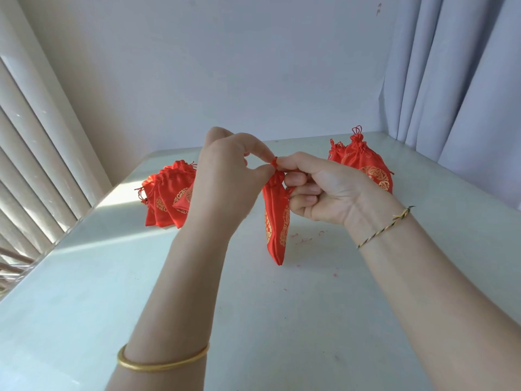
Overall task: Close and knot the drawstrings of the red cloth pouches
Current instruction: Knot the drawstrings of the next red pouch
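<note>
Held pouch [276,227]: red with gold print, hung neck-up between both hands over the middle of the table [253,320]; whether its lower tip touched the top could not be told.
Left hand [225,170]: thumb and forefinger were pinched together on the gathered neck of the held pouch.
Right hand [318,190]: fingers were curled in, thumb and forefinger clamped on the same neck; a bit of red cord showed between the lower fingers.
Knot: hidden by the fingertips; its state could not be told.
Left pile [166,196]: several red pouches lay near the table's left edge, partly covered by the left forearm.
Right pile [363,162]: tied pouches stood at the far right corner, partly behind the right hand.
Thread scraps [304,239]: red bits lay just right of the held pouch.
Wrists: gold bangle [163,362] on the left, braided cord bracelet [383,227] on the right.
Surroundings: blinds [36,153] along the left edge, curtain [465,74] beyond the right edge.
</note>
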